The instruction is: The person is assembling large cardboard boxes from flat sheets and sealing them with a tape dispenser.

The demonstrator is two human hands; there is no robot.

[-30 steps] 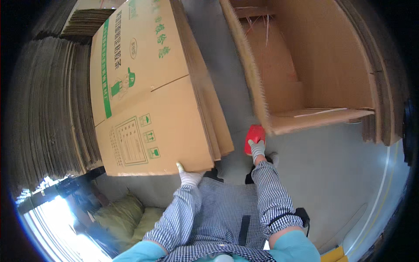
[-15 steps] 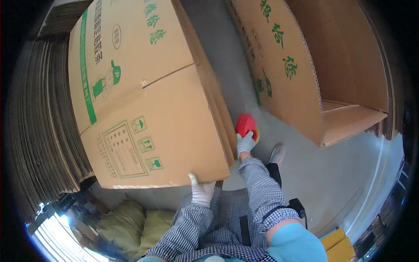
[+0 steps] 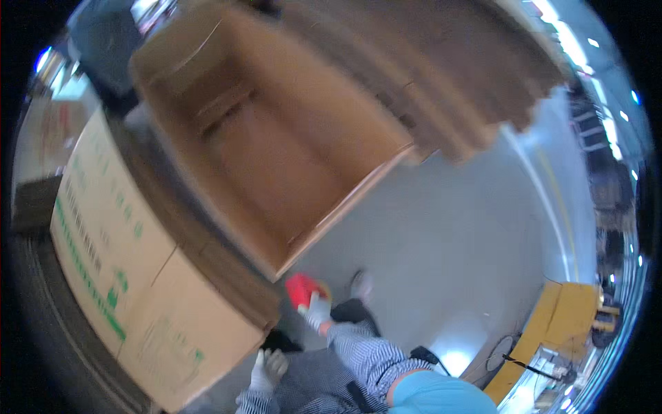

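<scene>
My right hand (image 3: pixel 318 308), in a white glove, grips a red tape dispenser (image 3: pixel 299 290) with a yellowish edge on its far side. It is just beyond the near corner of a large open carton (image 3: pixel 276 172), whose brown inside faces me. Lower left, my gloved left hand (image 3: pixel 268 370) is beside the near corner of a stack of flat cartons (image 3: pixel 162 276) with green print. Its fingers look loosely apart, with nothing seen in them, though motion blurs the picture.
More stacked flat cardboard (image 3: pixel 427 69) lies beyond the open carton. Grey floor (image 3: pixel 441 234) stretches to the right, with a foot on it near my right hand. A yellow box-like unit (image 3: pixel 552 310) and a round fan-like thing (image 3: pixel 500 352) stand at the lower right.
My view has swung to the right, so the open carton now fills the upper middle. My left hand has come off the flat carton's edge. The tape dispenser stays in my right hand.
</scene>
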